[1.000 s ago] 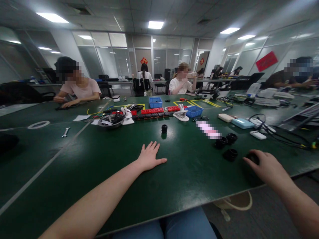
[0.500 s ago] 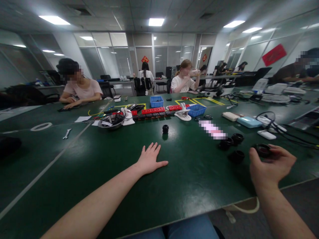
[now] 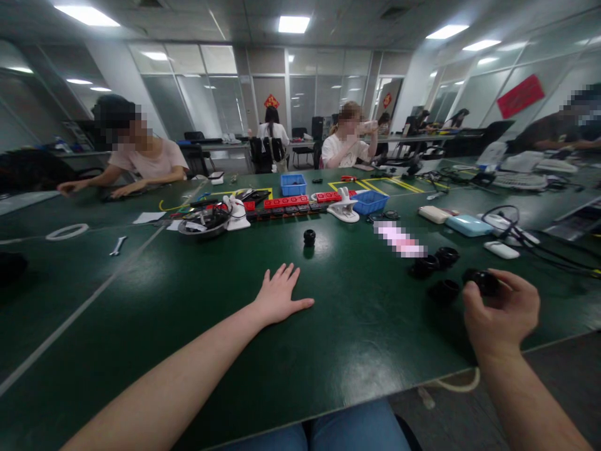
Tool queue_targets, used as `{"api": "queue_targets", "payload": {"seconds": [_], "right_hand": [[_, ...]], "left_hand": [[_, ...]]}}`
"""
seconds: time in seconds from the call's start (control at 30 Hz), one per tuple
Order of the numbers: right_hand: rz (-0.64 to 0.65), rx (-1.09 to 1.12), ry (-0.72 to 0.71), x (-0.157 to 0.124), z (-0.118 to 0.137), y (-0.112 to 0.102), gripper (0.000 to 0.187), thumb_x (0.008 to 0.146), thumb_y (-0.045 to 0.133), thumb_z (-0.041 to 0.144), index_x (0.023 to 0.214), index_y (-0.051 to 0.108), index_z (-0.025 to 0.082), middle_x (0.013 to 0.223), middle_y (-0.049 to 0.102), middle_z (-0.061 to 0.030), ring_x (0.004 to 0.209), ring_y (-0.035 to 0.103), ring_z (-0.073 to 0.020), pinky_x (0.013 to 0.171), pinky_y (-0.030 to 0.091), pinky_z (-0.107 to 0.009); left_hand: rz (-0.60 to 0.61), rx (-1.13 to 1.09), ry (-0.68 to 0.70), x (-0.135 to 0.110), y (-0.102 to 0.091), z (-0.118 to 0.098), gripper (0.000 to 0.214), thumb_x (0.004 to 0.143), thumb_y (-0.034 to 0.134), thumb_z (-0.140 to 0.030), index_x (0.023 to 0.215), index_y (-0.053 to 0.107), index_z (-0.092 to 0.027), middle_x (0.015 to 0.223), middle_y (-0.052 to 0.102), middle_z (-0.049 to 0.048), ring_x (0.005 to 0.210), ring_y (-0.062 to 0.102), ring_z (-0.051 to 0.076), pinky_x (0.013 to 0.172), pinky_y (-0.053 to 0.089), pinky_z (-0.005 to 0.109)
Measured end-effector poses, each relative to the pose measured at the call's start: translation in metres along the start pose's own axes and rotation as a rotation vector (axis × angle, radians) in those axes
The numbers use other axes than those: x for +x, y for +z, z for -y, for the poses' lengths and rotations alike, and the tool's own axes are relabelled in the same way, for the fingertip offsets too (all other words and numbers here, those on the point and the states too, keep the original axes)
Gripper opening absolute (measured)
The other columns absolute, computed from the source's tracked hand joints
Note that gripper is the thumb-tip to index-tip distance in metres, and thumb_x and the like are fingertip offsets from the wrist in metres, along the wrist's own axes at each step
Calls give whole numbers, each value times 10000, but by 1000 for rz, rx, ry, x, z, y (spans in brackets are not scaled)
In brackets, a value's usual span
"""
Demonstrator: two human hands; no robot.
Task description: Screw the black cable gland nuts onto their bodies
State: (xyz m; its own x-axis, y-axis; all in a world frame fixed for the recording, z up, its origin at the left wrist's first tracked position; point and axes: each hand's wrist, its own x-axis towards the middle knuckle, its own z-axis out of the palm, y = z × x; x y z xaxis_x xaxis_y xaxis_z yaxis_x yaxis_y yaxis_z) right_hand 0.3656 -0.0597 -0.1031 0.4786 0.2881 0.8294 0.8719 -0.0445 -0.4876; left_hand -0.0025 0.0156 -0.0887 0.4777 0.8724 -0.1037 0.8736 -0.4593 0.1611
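Observation:
My left hand (image 3: 280,294) lies flat on the green table (image 3: 357,338), palm down with its fingers spread, holding nothing. Beyond its fingertips a small black ribbed round fitting (image 3: 308,238) stands upright. At the right, my right hand (image 3: 504,310) grips a black ring-shaped part (image 3: 483,282) between thumb and fingers, raised above the tabletop. Just left of this hand sit similar black parts: a hollow cylinder (image 3: 444,291), a ring-like piece (image 3: 425,266) and another round piece (image 3: 447,257). Their exact kind is not clear to me.
Across the middle lie a metal bowl (image 3: 204,228) of parts, red-topped blocks (image 3: 286,202), a white clip stand (image 3: 345,208) and blue bins (image 3: 370,202). A wrench (image 3: 118,245) and tape ring (image 3: 67,232) are at left. Cables (image 3: 554,247) run along the right. Other people sit around.
My right hand has shifted left with the black ring-shaped part, which is now tilted differently. My left hand stays flat. At far left, a person's arm has reached outward.

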Motion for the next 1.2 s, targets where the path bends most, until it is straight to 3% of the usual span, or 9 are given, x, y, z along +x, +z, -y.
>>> {"api": "queue_targets", "payload": {"seconds": [0.07,0.23,0.4,0.57,0.87,1.07,1.2], "right_hand": [[79,-94,-60,2,1,0,380,691,524,374,998,558,153,964,554,-105,935,535,-248,809,445,-366],[589,-243,-17,6,8,5,333,715,487,343,978,566,154,1002,530,-118,956,522,-235,827,424,-326],[691,-272,5,5,9,8,400,716,500,334,1068,506,145,1032,537,-126,954,537,-251,789,434,-338],[594,-247,6,6,10,5,550,707,528,371,1180,446,104,1088,530,-163,990,527,-260,818,424,-334],[263,-199,-195,7,12,2,439,728,473,403,1041,532,101,904,559,-161,869,517,-287,775,423,-404],[227,-97,-340,3,27,0,349,755,444,369,1006,533,143,993,551,-143,972,495,-286,852,392,-434],[321,66,-474,-5,68,7,309,800,439,331,1021,531,135,1015,543,-135,975,488,-257,863,394,-412]], "left_hand": [[0,0,2,0,0,0,943,704,229,-787,1394,174,-146,1467,115,108,1339,63,298,1036,78,556],[1,-1,5,0,0,0,941,704,242,-784,1393,176,-147,1466,117,110,1338,68,299,1034,82,558],[-8,-4,8,-1,0,1,935,707,236,-781,1393,178,-147,1466,121,110,1338,75,297,1034,85,561],[-11,-4,12,0,1,2,936,703,248,-782,1392,186,-151,1464,130,111,1336,84,304,1031,97,565],[-25,-6,15,0,3,3,942,700,242,-785,1390,191,-146,1463,134,116,1335,87,304,1029,93,562],[-31,-10,13,-1,4,3,931,702,253,-780,1388,201,-151,1462,138,120,1335,82,308,1031,90,549],[-32,-15,15,-2,2,3,925,704,245,-780,1388,202,-159,1463,138,116,1336,84,299,1038,85,537]]}}
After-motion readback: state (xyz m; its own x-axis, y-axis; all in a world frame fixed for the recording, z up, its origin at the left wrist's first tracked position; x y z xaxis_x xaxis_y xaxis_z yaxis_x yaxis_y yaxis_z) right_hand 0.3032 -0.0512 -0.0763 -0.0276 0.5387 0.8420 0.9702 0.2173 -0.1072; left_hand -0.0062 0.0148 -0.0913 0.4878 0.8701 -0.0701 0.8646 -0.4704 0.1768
